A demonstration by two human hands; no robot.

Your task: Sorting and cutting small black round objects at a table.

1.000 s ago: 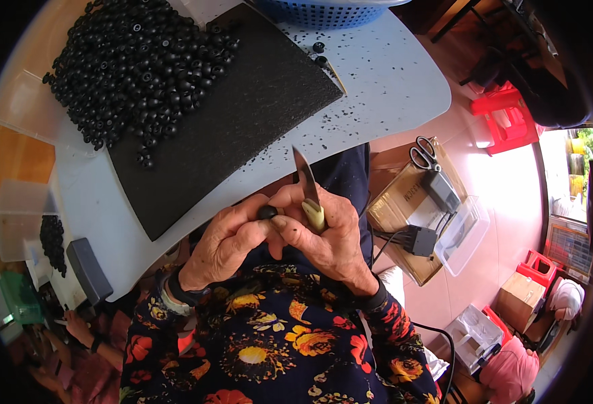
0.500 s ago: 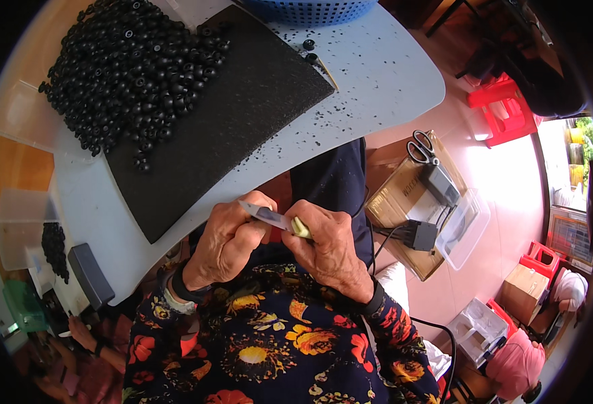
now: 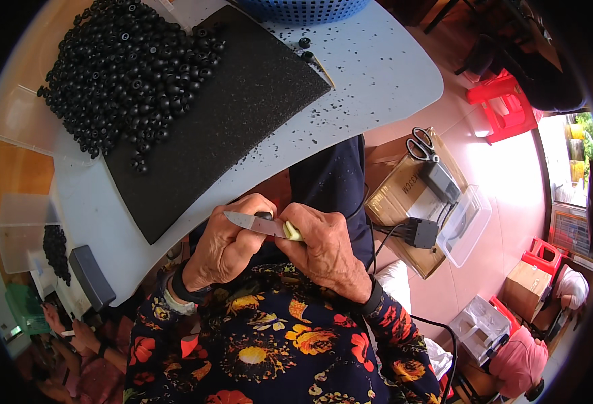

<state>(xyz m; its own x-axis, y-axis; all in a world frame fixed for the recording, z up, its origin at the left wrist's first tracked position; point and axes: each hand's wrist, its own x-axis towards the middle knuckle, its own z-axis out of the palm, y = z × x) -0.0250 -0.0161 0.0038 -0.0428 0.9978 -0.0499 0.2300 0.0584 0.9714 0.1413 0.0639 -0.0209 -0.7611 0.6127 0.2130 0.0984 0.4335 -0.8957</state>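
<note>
right hand (image 3: 327, 248) grips a knife (image 3: 261, 225); left hand (image 3: 221, 244) pinches a black piece (image 3: 264, 215); a slipping knife could nick the left hand.

Our right hand (image 3: 327, 249) grips a pale-handled knife (image 3: 259, 225), blade pointing left. Our left hand (image 3: 222, 246) pinches a small black piece (image 3: 264, 215) at the blade; contact unclear. Beyond, we note a heap of black pieces (image 3: 128, 74), partly on a dark mat (image 3: 222, 128); table (image 3: 377, 81) flecked with black bits; blue basket (image 3: 303, 11); rightward, scissors (image 3: 420, 145) on a carton (image 3: 397, 195).
</note>
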